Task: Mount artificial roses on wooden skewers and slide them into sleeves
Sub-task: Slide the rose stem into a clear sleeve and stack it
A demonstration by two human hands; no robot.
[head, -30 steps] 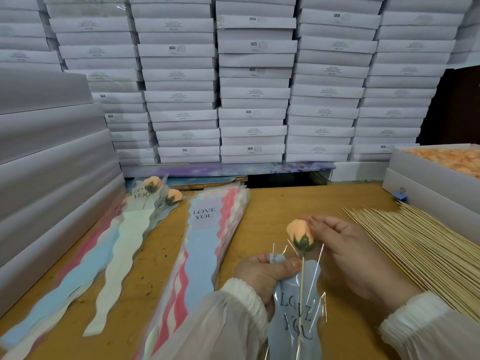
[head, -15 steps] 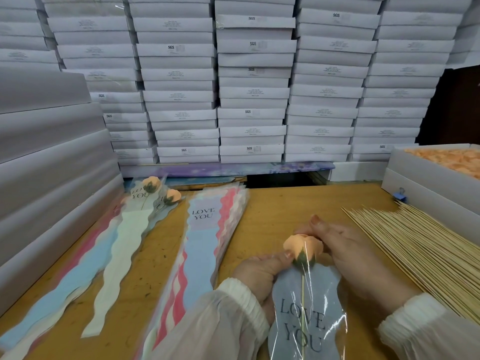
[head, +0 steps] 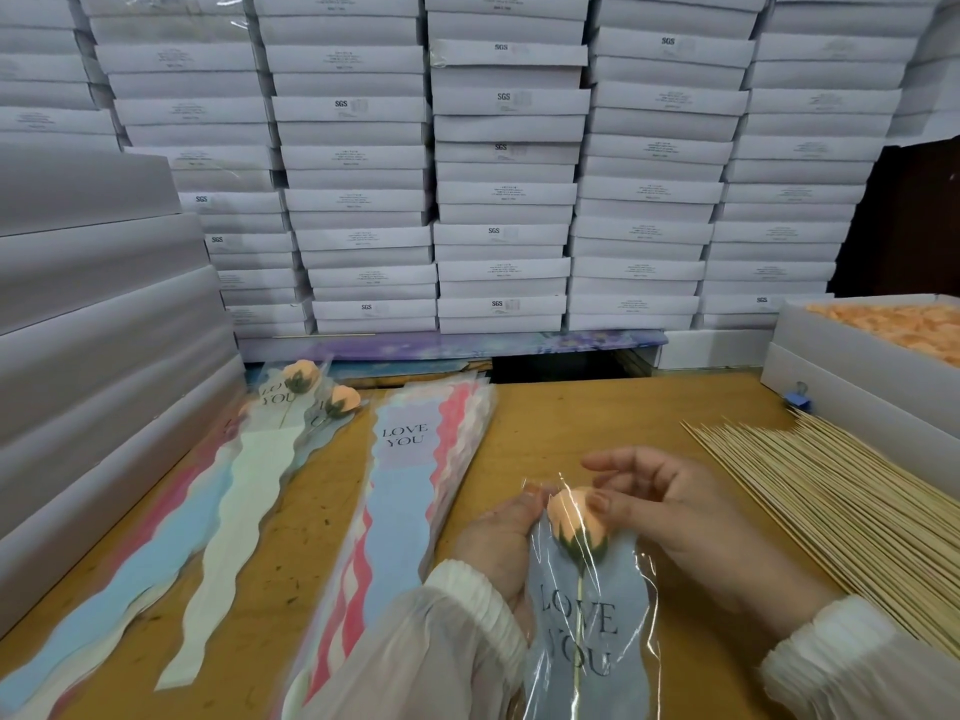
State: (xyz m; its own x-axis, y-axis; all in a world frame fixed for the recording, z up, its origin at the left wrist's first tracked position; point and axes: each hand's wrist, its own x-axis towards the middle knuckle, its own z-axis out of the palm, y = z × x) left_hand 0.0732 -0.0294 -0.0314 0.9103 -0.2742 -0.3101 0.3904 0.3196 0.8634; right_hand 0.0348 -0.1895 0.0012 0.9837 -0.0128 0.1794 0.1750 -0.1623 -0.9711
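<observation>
A peach artificial rose [head: 575, 522] on a wooden skewer [head: 577, 631] sits inside a clear grey "LOVE YOU" sleeve [head: 587, 636]. My left hand [head: 498, 543] grips the sleeve's left edge near its open top. My right hand [head: 670, 506] touches the rose head with its thumb, and its other fingers are spread and relaxed above. Two finished sleeved roses [head: 311, 392] lie at the far left of the table. A stack of empty sleeves [head: 405, 491] lies left of my hands.
A large pile of wooden skewers [head: 831, 511] covers the table's right side. An open white box of peach rose heads [head: 893, 324] stands at the far right. Stacked white boxes [head: 504, 163] wall the back and left. Loose coloured sleeves [head: 156, 553] lie at the left.
The rose has gone down from above the sleeve's mouth to inside it. My right hand has let go of the head and now only touches it.
</observation>
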